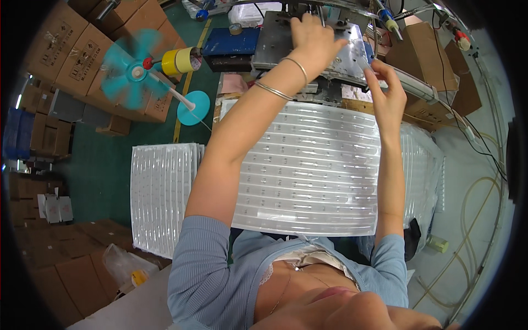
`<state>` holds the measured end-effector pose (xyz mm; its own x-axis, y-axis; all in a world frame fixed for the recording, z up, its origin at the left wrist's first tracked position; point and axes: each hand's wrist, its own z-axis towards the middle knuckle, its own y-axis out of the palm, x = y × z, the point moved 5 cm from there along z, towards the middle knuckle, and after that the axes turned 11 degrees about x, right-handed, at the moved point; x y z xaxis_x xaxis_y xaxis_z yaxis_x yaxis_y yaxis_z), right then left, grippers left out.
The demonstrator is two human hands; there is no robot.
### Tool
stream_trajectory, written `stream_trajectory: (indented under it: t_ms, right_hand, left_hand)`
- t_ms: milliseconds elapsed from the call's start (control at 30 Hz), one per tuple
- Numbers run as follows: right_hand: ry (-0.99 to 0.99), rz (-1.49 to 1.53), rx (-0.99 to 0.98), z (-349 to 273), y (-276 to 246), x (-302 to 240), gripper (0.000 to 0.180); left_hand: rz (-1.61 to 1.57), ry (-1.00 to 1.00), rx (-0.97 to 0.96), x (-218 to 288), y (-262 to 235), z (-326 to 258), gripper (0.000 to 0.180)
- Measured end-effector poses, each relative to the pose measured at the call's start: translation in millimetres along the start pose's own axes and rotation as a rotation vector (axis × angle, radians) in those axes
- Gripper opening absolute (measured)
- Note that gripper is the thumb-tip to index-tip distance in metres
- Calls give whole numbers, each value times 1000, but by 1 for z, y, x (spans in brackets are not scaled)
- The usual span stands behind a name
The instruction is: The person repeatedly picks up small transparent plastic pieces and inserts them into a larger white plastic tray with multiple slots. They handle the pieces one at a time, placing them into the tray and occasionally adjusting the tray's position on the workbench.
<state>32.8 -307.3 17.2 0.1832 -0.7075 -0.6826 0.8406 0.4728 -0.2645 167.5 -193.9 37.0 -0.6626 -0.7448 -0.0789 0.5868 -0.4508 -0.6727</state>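
Observation:
My left hand [313, 41] reaches over the flat metal plate [275, 41] of a bench machine. Its thumb sticks out to the right, apart from the fingers, whose tips rest by the fixture at the plate's far side. Whatever lies under those fingertips is hidden. At the plate's right edge my right hand [389, 91] is closed in a pinch on a small clear piece [363, 64], too small to make out fully. Below both hands, a broad sheet of white strips in clear plastic [308, 165] lies in front of me.
More plastic-wrapped strips [162, 198] are stacked at the left. A turquoise fan [137, 71] stands beside yellow tape rolls [177, 61]. A blue box [231, 43] adjoins the machine. Cartons [71, 44] line the left; an opened carton [423, 55] and hanging cables are at the right.

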Motion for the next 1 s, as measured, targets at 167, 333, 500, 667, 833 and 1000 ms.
stream_trajectory:
  t_ms: [167, 333, 500, 667, 833, 1000]
  right_hand:
    - [-408, -259, 85, 30, 49, -28, 17]
    - [-539, -496, 46, 47, 91, -16, 14]
    - [-443, -451, -31, 51, 93, 2, 33]
    - [-187, -238, -52, 9, 30, 7, 54]
    - [-288, -285, -475, -116, -28, -18, 26]
    - [-318, -243, -812, -220, -54, -61, 25]
  left_hand:
    - [-268, 10, 289, -7, -59, -24, 25]
    - [-743, -353, 7, -45, -90, -103, 26]
    - [-1047, -752, -200, -57, -93, -190, 28]
    - [-868, -641, -366, -48, -129, -241, 29]
    - [-710, -129, -392, -3, -168, -287, 31]
    - [-475, 118, -526, 24, -168, -324, 24]
